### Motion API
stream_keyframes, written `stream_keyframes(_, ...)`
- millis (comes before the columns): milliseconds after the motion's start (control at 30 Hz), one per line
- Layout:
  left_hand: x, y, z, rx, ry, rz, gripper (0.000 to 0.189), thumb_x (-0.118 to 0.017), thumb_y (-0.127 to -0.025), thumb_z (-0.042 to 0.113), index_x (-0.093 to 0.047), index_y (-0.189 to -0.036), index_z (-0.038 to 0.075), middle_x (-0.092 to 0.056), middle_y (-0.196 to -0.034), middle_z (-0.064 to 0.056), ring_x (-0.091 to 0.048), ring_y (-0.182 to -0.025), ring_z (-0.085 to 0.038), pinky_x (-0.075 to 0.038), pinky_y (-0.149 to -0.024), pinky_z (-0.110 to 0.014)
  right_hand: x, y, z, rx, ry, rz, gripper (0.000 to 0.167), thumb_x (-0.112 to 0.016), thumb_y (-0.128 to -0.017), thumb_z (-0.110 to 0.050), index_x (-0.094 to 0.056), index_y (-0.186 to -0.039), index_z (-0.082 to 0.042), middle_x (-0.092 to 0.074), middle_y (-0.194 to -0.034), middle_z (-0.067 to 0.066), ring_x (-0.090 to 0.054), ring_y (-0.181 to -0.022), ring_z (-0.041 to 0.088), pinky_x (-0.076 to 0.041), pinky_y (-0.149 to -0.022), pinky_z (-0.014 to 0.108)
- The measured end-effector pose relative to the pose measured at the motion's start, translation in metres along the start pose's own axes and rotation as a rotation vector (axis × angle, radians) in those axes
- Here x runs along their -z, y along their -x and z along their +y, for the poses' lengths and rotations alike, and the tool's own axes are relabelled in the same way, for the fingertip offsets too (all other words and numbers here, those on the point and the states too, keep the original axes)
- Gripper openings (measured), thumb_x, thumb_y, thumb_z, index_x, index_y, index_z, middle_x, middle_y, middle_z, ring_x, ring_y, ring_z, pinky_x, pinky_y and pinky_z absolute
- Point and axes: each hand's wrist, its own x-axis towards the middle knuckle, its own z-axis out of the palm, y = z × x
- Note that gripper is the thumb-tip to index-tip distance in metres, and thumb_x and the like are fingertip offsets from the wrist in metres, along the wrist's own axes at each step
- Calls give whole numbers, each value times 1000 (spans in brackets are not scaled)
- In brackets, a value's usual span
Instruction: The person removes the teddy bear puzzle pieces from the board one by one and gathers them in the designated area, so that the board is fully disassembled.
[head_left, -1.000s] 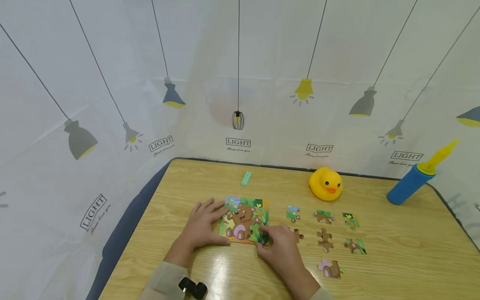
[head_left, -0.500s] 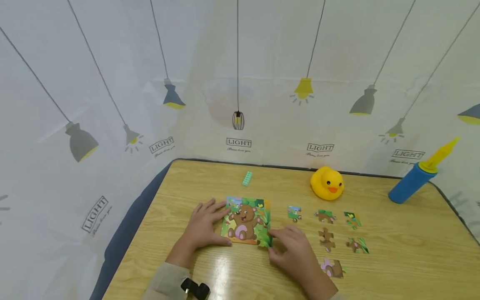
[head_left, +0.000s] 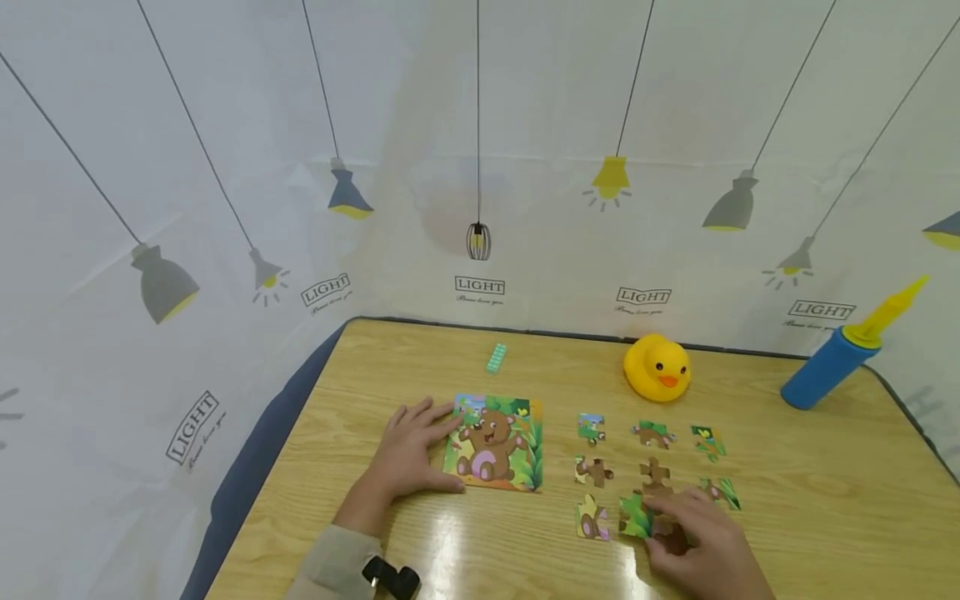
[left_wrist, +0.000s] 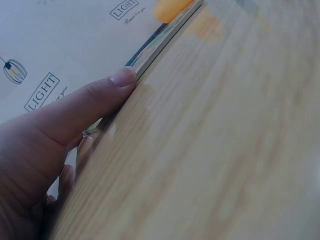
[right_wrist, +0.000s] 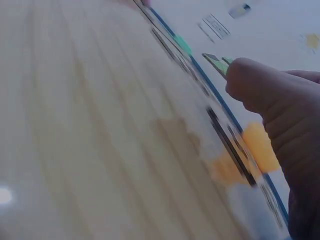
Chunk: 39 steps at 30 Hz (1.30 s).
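My left hand (head_left: 409, 446) lies with spread, straight fingers at the left side of a square bear picture board (head_left: 495, 442). In the left wrist view its thumb (left_wrist: 120, 80) touches the board's edge. My right hand (head_left: 701, 537) pinches a green jigsaw piece (head_left: 635, 515) between thumb and fingers, above the lower row of loose pieces. The same piece (right_wrist: 216, 63) shows edge-on, off the table, in the right wrist view. A brown bear piece (head_left: 671, 537) lies partly hidden under that hand. Left of it lies a yellow and pink piece (head_left: 592, 518).
Several other jigsaw pieces (head_left: 653, 433) lie in spaced rows right of the board. Behind them sits a yellow rubber duck (head_left: 657, 368). A blue pump (head_left: 828, 367) with a yellow nozzle stands at the back right. A small mint-green block (head_left: 497, 358) lies behind the board.
My right hand has carried the green piece off the board's lower right corner, rightward to the loose pieces. My left hand has stayed at the board.
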Motion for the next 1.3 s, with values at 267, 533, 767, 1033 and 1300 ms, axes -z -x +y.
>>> stream_keyframes(267,-1,0,-1,-5,-5,6,113,-88,-68,74,-50,-162,24,-38,-171,2,-22,-160,-38,-7,-127,-67,37,34,19,-269,53,-9,58,-100,-61,-3,-82,-112,-25,-72,-103,-16,-62,-91,0,-46,-78,7)
stream_keyframes(533,1,1,-1,-5,8,11,113,-89,-67,74,-51,-161,23,-39,-170,0,-22,-160,-40,-6,-126,-68,55,55,47,-390,97,-45,50,-102,-62,-10,-83,-104,-28,-72,-98,-18,-60,-91,-5,-44,-76,6)
stream_keyframes(767,0,2,-2,2,2,8,112,-88,-68,74,-51,-161,24,-39,-170,1,-22,-160,-39,-7,-126,-68,61,65,73,-305,87,-80,51,-102,-59,-11,-83,-101,-32,-66,-98,-21,-50,-96,-2,-36,-81,20)
stream_keyframes(1033,1,0,-4,-15,-24,15,112,-87,-69,74,-51,-162,23,-40,-170,0,-23,-160,-40,-7,-126,-68,69,63,83,-324,58,-191,45,-99,-68,-13,-82,-107,-28,-62,-101,-20,-47,-96,-1,-36,-79,25)
stream_keyframes(1300,0,0,-2,-26,-8,24,112,-89,-69,73,-52,-161,21,-41,-169,-2,-24,-159,-42,-10,-125,-70,75,62,89,-352,65,-262,42,-97,-75,-18,-81,-112,-28,-63,-102,-23,-49,-97,-3,-42,-77,29)
